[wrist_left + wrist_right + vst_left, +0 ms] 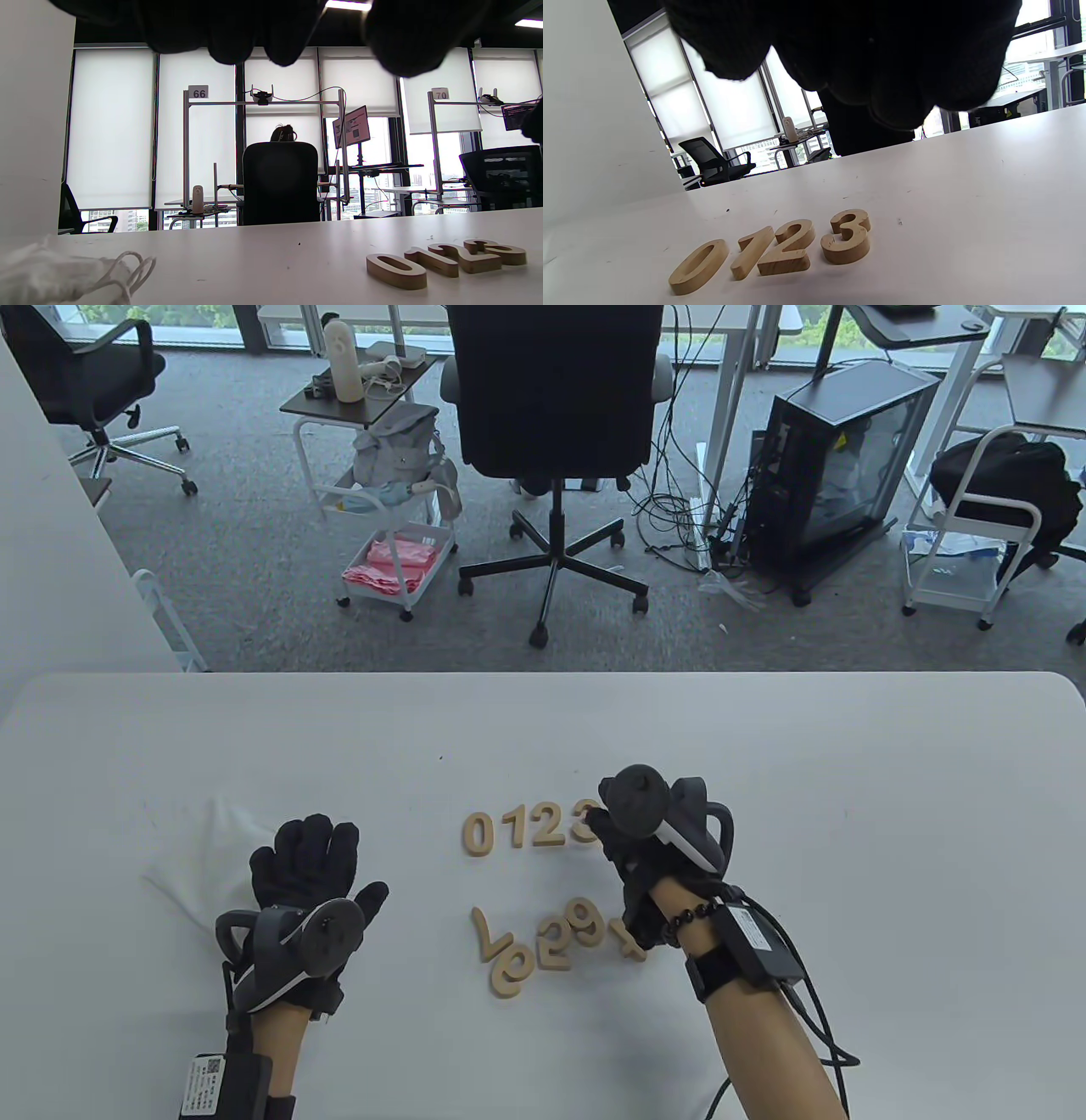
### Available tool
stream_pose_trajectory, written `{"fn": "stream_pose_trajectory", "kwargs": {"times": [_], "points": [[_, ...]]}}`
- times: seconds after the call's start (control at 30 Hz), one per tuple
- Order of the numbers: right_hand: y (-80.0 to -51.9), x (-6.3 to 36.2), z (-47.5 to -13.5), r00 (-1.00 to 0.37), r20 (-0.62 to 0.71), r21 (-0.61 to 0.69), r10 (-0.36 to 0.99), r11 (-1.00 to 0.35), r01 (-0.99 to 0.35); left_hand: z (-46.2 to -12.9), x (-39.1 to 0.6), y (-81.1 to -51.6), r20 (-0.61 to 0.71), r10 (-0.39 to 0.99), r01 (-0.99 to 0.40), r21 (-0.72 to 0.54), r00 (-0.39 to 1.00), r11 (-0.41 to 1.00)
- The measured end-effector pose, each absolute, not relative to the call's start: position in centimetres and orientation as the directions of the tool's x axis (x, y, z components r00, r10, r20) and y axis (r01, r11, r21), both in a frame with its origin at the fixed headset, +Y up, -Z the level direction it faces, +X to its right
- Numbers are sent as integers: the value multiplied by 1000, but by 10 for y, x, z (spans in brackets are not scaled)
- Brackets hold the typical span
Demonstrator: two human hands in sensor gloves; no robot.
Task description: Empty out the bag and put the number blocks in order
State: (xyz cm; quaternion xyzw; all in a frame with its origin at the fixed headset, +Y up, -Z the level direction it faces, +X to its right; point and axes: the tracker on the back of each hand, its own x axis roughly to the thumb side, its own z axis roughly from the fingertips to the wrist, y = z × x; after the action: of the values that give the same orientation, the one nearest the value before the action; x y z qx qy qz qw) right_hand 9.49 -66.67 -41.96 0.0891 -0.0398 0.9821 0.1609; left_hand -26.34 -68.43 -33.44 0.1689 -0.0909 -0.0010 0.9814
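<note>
- Wooden number blocks lie on the white table [848,746]: a 0 [478,833], a 1 [510,828], a 2 [547,827] and a 3 [846,237] stand in a neat row, each just beside the next.
- Nearer the person, a loose cluster of blocks [543,943] lies jumbled, some tilted and touching one another; their digits are hard to read for certain.
- Right hand [632,848] hovers over the right end of the row, above the 3, covering part of it in the table view. The right wrist view shows its fingers [840,46] curled overhead, clear of the blocks; whether they pinch anything I cannot tell.
- Left hand [310,869] rests palm down with fingers spread, lying on the edge of the white cloth bag [208,857], gripping nothing.
- Bag lies crumpled flat at the left of the table, well apart from the row, its drawstring [131,267] loose beside it.
</note>
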Motion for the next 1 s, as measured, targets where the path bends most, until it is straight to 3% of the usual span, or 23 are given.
{"fn": "stream_pose_trajectory", "kwargs": {"times": [0.2,0.4,0.67,1.0], "points": [[-668,109,-367,-925,261,-65,275,-951,-301,-334,-261,-685,190,-39,-28,334,981,942],[-699,101,-336,-935,335,-19,117,-991,-131,-334,-259,-685,197,-37,-31,333,980,942],[-745,78,-336,-926,367,53,-91,-992,118,-333,-256,-687,202,-48,-22,330,978,944],[-766,75,-341,-920,356,79,-164,-976,204,-333,-255,-687,202,-49,-20,325,978,945]]}}
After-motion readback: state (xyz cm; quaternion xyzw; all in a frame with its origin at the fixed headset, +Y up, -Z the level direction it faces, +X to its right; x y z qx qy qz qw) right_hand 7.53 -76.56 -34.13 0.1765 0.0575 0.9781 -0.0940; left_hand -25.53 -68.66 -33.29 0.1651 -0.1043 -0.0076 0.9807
